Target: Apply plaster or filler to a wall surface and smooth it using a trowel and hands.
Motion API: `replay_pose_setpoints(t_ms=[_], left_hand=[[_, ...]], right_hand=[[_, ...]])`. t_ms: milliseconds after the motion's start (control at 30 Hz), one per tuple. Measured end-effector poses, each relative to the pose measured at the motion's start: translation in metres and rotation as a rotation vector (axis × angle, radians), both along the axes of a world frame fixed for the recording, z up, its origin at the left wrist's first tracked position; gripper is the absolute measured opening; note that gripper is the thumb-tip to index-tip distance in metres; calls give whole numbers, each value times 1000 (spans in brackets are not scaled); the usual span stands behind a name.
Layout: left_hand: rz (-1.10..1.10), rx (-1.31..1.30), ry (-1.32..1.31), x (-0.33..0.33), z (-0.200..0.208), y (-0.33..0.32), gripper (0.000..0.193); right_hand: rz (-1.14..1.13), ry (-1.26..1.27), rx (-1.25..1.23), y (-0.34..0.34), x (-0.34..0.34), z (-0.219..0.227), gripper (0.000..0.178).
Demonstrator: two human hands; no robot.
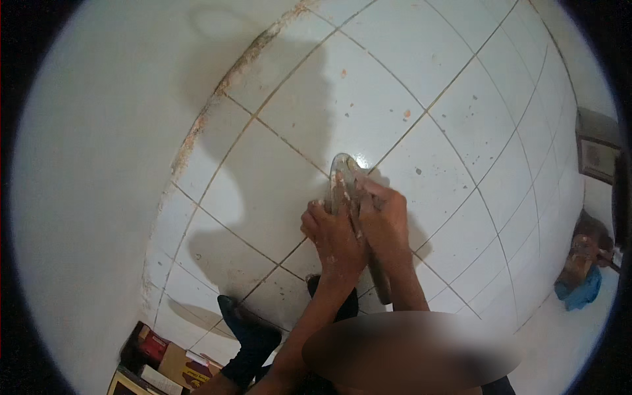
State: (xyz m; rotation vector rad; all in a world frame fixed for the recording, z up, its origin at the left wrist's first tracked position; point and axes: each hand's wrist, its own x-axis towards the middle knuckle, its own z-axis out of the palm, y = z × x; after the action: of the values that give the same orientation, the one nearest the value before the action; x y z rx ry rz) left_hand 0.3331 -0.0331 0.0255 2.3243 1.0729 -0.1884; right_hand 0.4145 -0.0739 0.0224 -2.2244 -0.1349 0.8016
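Note:
In the middle of the tiled floor [368,39], both hands are at a long, narrow grey trowel [342,162] with a rounded tip, smeared with pale paste. My left hand [337,237] grips it from the left, its index finger lying along the blade. My right hand [387,220] closes on its right side, fingers bent towards the blade near the tip. A dark, straight part of the tool shows below my right hand; the rest of its grip is hidden under my hands. Pale smears mark my left fingers.
A white wall [99,164] rises at left, its base edge rough and crumbling. Small grey and orange crumbs lie on the tiles. My dark-covered foot [253,336] is at lower left, near cardboard boxes [178,365]. A blue bag [579,289] lies at far right.

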Motion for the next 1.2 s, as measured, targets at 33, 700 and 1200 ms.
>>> replay_pose_setpoints(t_ms=[33,700,1200], left_hand=[[-4,7,-43,10,5,5,64],[-27,57,-59,30,-4,35,65],[-58,65,-76,29,-3,35,61]], right_hand=[[22,-59,63,4,9,3,28],[18,88,26,30,31,11,30],[81,-190,109,31,30,1,28]])
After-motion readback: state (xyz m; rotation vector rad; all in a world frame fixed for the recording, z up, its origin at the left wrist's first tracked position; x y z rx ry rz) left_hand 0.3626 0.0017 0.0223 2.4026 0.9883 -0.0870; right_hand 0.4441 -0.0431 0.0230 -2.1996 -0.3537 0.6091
